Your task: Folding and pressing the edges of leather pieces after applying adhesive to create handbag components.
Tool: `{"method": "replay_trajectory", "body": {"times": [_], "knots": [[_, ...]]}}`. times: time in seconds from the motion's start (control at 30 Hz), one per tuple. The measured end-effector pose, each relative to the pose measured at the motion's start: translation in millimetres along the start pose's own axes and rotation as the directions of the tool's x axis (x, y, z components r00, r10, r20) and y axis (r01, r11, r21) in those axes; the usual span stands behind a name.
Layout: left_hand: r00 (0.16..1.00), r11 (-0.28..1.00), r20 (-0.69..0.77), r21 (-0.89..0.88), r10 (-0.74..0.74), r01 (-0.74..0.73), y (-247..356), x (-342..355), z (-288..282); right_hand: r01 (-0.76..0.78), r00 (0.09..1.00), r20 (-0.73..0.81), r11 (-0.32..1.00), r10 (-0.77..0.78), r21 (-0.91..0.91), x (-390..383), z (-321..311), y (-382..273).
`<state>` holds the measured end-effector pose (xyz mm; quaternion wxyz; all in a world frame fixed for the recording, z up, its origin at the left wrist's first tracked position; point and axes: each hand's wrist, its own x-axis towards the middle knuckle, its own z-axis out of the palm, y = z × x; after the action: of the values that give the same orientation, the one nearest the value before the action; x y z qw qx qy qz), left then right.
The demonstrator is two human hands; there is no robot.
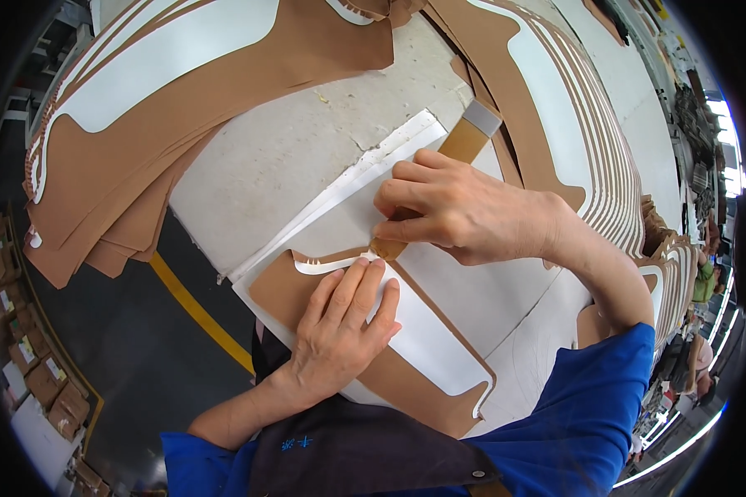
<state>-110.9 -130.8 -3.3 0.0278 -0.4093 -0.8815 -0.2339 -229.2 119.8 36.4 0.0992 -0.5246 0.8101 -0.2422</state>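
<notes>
A flat tan strip-like tool [466, 141] with a grey upper end is gripped in my right hand [468, 211]. Its lower end meets the upper edge of a brown sheet piece [427, 398], beside my left fingertips. White backing [435, 344] covers part of that piece and runs along its curved, notched edge. My left hand [340, 331] lies over the piece with its fingers stretched out, pressing on the white strip and holding no object. The fingertips sit just left of the tool's lower end, which my right fingers partly hide.
The pale table [257, 178] carries a white board [365, 174] with a worn edge. Stacked brown pieces with white backing lie at the far left [182, 124] and along the right [543, 116]. Cardboard boxes [50, 385] stand beyond the dark floor's yellow line [199, 311].
</notes>
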Motion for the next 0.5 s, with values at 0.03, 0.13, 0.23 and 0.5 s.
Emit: {"method": "replay_trajectory", "body": {"times": [0.03,0.13,0.23,0.5], "knots": [[1.000,1.000,-0.002,0.001,-0.001,0.001,0.2,-0.1,-0.1,0.001,1.000,-0.001,1.000,-0.001,0.002,3.4,-2.0,0.8],[1.000,1.000,-0.007,-0.005,-0.004,0.004,-0.1,-1.2,2.3,0.030,0.997,0.074,0.999,-0.028,-0.016,12.7,-7.9,2.7],[1.000,1.000,0.003,-0.014,-0.006,0.006,-0.3,-1.8,1.2,0.059,0.994,0.099,0.997,-0.054,-0.049,20.6,-10.7,2.3],[1.000,1.000,0.004,0.005,-0.013,0.013,-0.7,-3.1,-2.0,0.153,0.954,0.279,0.975,-0.105,-0.159,49.0,-22.9,-2.7]]}}
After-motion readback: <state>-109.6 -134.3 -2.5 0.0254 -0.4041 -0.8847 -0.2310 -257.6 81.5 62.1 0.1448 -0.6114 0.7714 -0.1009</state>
